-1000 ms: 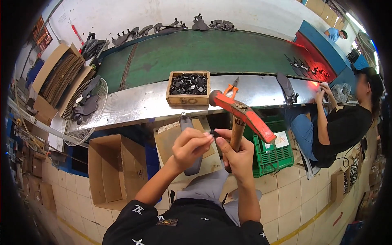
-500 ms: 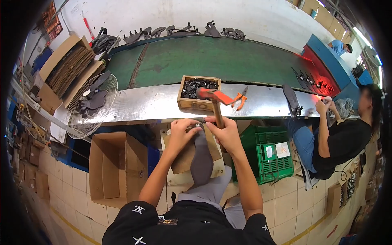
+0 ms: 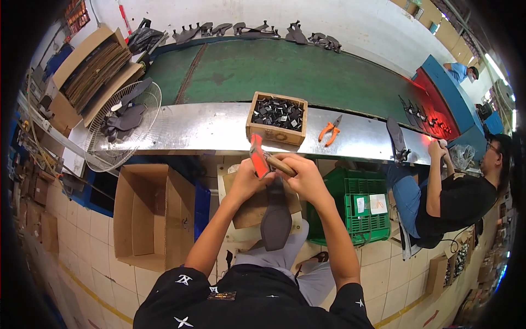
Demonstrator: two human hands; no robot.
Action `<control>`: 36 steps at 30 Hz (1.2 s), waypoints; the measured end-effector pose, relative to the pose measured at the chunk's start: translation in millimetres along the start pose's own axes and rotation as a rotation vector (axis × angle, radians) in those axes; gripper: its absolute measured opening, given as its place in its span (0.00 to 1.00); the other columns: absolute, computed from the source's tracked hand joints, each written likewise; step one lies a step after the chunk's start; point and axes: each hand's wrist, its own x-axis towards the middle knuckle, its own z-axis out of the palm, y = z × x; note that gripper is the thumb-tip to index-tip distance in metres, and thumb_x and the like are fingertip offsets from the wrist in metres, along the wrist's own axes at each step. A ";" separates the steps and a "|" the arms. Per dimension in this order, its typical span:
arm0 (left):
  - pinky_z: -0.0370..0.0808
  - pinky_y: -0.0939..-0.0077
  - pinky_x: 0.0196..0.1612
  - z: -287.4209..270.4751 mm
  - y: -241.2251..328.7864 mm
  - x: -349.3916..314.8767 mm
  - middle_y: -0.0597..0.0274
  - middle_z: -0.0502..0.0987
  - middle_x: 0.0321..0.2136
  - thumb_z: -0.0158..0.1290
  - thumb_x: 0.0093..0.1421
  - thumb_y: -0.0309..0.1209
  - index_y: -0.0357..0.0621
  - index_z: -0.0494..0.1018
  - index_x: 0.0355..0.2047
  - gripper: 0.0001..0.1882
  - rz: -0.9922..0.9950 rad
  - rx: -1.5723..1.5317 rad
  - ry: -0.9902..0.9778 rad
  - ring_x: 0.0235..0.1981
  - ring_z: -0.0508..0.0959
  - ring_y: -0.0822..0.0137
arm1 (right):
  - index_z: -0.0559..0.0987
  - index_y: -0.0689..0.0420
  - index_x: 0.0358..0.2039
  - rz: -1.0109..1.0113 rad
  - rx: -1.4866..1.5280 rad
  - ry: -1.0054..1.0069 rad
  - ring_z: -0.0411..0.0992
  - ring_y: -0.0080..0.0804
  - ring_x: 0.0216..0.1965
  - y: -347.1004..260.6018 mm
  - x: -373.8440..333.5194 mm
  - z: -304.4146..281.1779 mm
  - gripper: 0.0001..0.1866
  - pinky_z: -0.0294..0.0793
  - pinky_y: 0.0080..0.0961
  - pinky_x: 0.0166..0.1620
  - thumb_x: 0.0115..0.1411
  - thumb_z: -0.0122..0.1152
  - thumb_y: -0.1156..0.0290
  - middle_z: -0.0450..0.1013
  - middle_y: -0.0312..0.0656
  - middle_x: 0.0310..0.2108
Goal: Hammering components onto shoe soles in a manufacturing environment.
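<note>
My right hand [image 3: 304, 178] is closed round the wooden handle of a hammer [image 3: 259, 159]. Its red-orange head hangs just over my left hand [image 3: 245, 181] and covers part of those fingers. A dark grey shoe sole [image 3: 276, 225] lies lengthwise in front of me, its broad end toward my lap. My left hand grips the narrow far end of the sole. Under the sole sits a brown board [image 3: 246, 214] on a pale stand. What lies between my fingertips is hidden by the hammer.
Beyond my hands a wooden box [image 3: 276, 135] of small black pieces stands on a metal ledge, beside orange-handled pliers [image 3: 330, 131]. A wire basket [image 3: 156, 104] holds soles. A cardboard box [image 3: 139, 214] and green crate [image 3: 367, 219] flank me. A co-worker [image 3: 466, 194] sits right.
The hammer has swung from upright over the wooden box down and left, its head now above my left hand. My right hand has turned with it. The whole view has shifted slightly.
</note>
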 end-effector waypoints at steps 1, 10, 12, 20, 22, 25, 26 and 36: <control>0.72 0.68 0.52 0.0 -6.9 1.9 0.63 0.81 0.41 0.66 0.53 0.29 0.40 0.74 0.48 0.23 -0.004 -0.007 0.000 0.43 0.79 0.70 | 0.81 0.62 0.37 0.042 -0.060 -0.048 0.77 0.42 0.39 -1.3 0.7 -5.5 0.09 0.75 0.31 0.43 0.53 0.65 0.81 0.78 0.44 0.42; 0.76 0.77 0.44 -1.7 -1.6 1.4 0.58 0.83 0.37 0.66 0.52 0.27 0.37 0.81 0.42 0.16 -0.046 -0.220 0.020 0.38 0.80 0.73 | 0.72 0.62 0.58 0.299 0.214 0.095 0.77 0.42 0.39 -62.4 -38.1 -22.6 0.22 0.76 0.30 0.44 0.63 0.58 0.76 0.76 0.54 0.45; 0.77 0.76 0.44 -3.8 -6.3 -0.1 0.55 0.83 0.38 0.65 0.52 0.26 0.37 0.81 0.43 0.16 -0.024 -0.237 0.021 0.38 0.80 0.71 | 0.66 0.63 0.64 0.342 0.109 0.077 0.78 0.41 0.41 -83.7 -49.4 -33.2 0.26 0.76 0.30 0.45 0.65 0.56 0.77 0.76 0.55 0.46; 0.76 0.76 0.45 -0.5 1.4 2.6 0.57 0.83 0.38 0.64 0.53 0.26 0.38 0.82 0.43 0.15 -0.014 -0.211 -0.015 0.39 0.80 0.71 | 0.63 0.61 0.66 0.185 -0.175 -0.030 0.72 0.52 0.32 -76.9 -63.9 -27.5 0.30 0.74 0.36 0.38 0.63 0.56 0.79 0.72 0.54 0.35; 0.76 0.76 0.45 -2.8 0.0 3.6 0.57 0.83 0.37 0.64 0.53 0.26 0.38 0.82 0.43 0.15 -0.040 -0.237 0.001 0.38 0.80 0.71 | 0.63 0.61 0.66 0.103 -0.183 0.029 0.72 0.51 0.31 -74.5 -64.6 -28.4 0.30 0.73 0.36 0.38 0.63 0.56 0.79 0.71 0.54 0.34; 0.76 0.77 0.45 -2.6 5.1 2.0 0.58 0.83 0.38 0.64 0.53 0.25 0.39 0.82 0.44 0.16 -0.023 -0.192 -0.012 0.39 0.80 0.72 | 0.63 0.61 0.66 0.069 -0.184 0.073 0.71 0.50 0.30 -68.7 -72.8 -22.1 0.30 0.73 0.36 0.37 0.64 0.56 0.79 0.71 0.53 0.33; 0.76 0.77 0.44 -3.1 5.6 2.4 0.58 0.83 0.39 0.64 0.53 0.25 0.39 0.82 0.43 0.15 -0.010 -0.188 -0.005 0.39 0.80 0.72 | 0.63 0.61 0.66 0.101 -0.177 0.060 0.71 0.50 0.31 -67.7 -73.2 -20.9 0.30 0.73 0.36 0.37 0.64 0.57 0.79 0.71 0.52 0.34; 0.53 0.58 0.70 -2.8 3.6 -19.4 0.57 0.73 0.59 0.62 0.56 0.44 0.29 0.33 0.69 0.58 0.124 0.445 -0.057 0.63 0.67 0.52 | 0.69 0.71 0.58 -0.119 -0.261 0.381 0.78 0.46 0.29 -123.7 -78.1 -42.8 0.25 0.78 0.31 0.35 0.60 0.60 0.84 0.76 0.57 0.33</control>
